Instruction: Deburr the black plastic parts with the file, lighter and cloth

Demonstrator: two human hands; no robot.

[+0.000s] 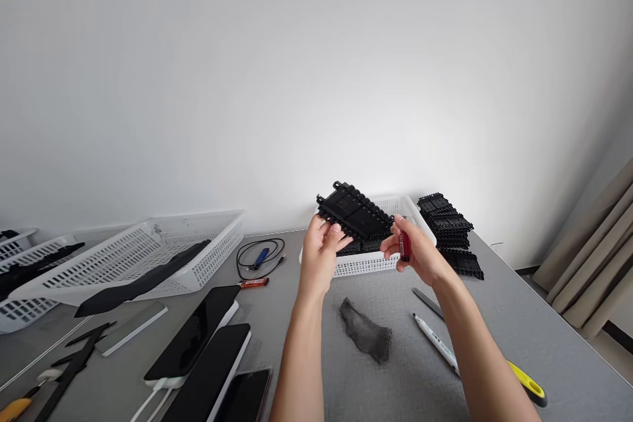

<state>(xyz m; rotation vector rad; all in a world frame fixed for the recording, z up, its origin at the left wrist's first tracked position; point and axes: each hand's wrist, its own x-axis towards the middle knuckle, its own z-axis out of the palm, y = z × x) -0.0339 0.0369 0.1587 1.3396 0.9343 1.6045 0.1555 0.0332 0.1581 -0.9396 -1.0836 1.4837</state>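
My left hand (pixel 324 247) grips the left end of a black plastic panel (pixel 359 211) with a row of knobs and loops along its edges. The panel is tilted and held above a white basket (pixel 356 269), where more black panels lie. At the panel's right corner, my right hand (pixel 408 244) is closed round a small dark-red tool (pixel 405 247) with a pale label. Fingers hide most of this tool, so its kind is unclear. Below the hands, a piece of dark mesh cloth (pixel 366 330) lies crumpled on the grey table.
Stacked black panels (pixel 448 221) stand right of the basket. A white marker (pixel 438 343) and a yellow-handled knife (pixel 527 382) lie by my right forearm. Phones (pixel 195 330), a coiled cable (pixel 260 257), calipers (pixel 74 362) and white baskets (pixel 148 257) occupy the left. A wall rises behind.
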